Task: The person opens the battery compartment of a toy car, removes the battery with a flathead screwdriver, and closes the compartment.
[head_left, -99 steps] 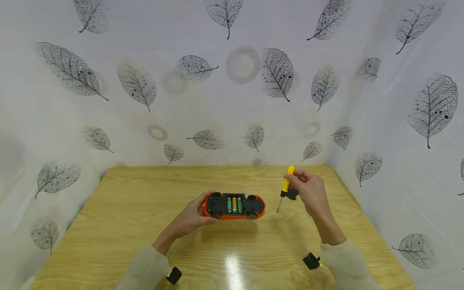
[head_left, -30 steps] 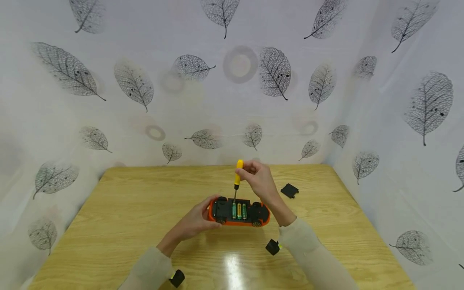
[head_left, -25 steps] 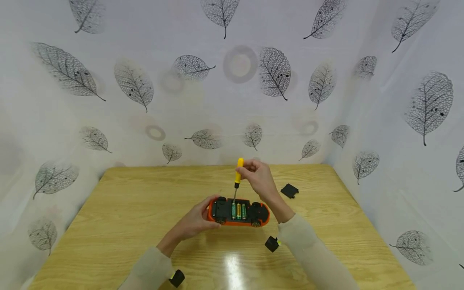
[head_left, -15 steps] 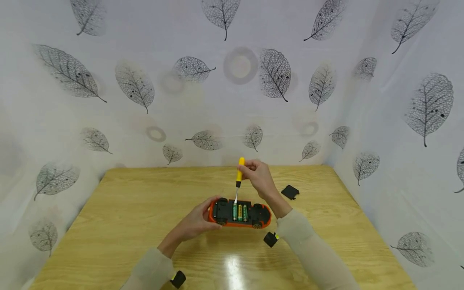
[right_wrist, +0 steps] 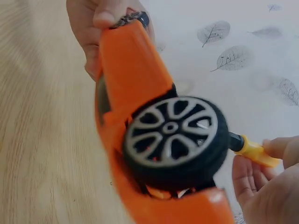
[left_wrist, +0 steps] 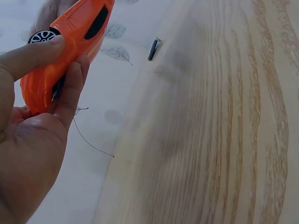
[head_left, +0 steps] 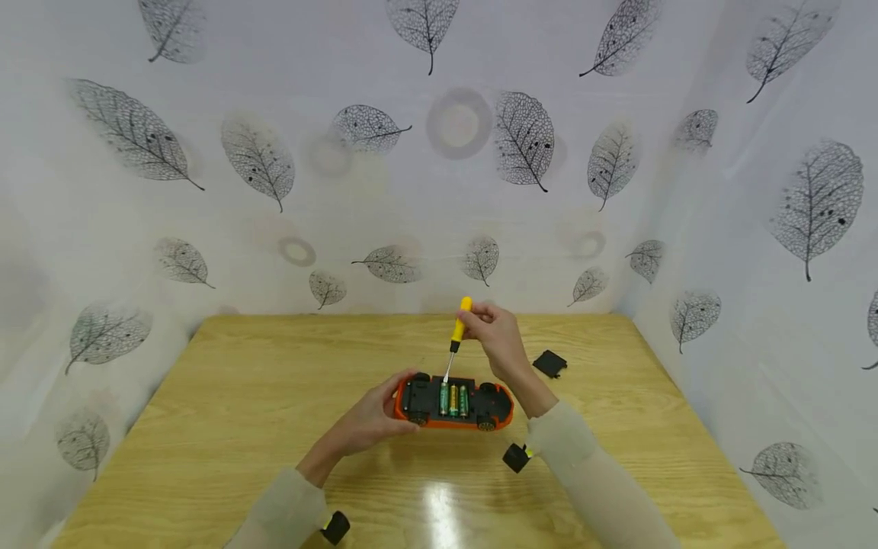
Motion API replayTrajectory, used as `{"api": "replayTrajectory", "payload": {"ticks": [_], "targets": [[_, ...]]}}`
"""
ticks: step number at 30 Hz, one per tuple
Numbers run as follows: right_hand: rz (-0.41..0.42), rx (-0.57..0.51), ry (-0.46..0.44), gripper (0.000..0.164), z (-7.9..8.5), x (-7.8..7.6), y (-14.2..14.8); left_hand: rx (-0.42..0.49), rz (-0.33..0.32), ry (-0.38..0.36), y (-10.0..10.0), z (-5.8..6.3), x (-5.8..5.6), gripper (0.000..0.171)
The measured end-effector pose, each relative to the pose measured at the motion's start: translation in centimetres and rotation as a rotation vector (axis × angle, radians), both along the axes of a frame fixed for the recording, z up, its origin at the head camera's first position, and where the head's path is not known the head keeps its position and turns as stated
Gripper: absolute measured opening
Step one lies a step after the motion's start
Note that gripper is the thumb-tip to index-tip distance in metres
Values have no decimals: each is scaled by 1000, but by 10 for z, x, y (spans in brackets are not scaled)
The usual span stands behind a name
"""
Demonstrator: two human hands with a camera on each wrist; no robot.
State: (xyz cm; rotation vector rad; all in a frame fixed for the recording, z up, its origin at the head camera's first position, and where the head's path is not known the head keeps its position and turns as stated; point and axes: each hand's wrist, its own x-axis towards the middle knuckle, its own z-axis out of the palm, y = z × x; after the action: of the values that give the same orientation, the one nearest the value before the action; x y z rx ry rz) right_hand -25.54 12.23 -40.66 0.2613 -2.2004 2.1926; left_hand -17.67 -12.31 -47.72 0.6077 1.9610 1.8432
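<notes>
My left hand (head_left: 370, 415) grips the rear or front end of an orange toy car (head_left: 424, 400), its black underside turned up towards me. Thumb and fingers close round the body, as the left wrist view shows beside a wheel (left_wrist: 44, 36). Three batteries (head_left: 453, 399) lie side by side in the uncovered compartment. In my right hand (head_left: 501, 339) a yellow-handled screwdriver (head_left: 462, 322) is pinched, leaning right at the top. Its tip is at the upper end of the leftmost battery; contact is too small to tell. In the right wrist view a wheel (right_wrist: 170, 128) hides the tip.
A black battery cover (head_left: 550, 364) lies on the wooden table (head_left: 274, 366), right of the car. A leaf-patterned white curtain (head_left: 411, 191) stands behind and along both sides. Small black wrist cameras (head_left: 516, 457) hang by the sleeves.
My right hand has brought the screwdriver left from above the cover to the battery compartment. Lately its handle has tipped further right. The left hand keeps its hold on the car.
</notes>
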Motion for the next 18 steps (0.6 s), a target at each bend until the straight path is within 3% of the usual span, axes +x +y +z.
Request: {"api": "replayTrajectory", "payload": {"ticks": [8, 18], "targets": [[-93, -118, 131, 27, 4, 17, 8, 22, 20, -20, -4, 2, -2, 88], [-105, -96, 309, 23, 3, 46, 15, 51, 16, -16, -10, 4, -7, 90]]}}
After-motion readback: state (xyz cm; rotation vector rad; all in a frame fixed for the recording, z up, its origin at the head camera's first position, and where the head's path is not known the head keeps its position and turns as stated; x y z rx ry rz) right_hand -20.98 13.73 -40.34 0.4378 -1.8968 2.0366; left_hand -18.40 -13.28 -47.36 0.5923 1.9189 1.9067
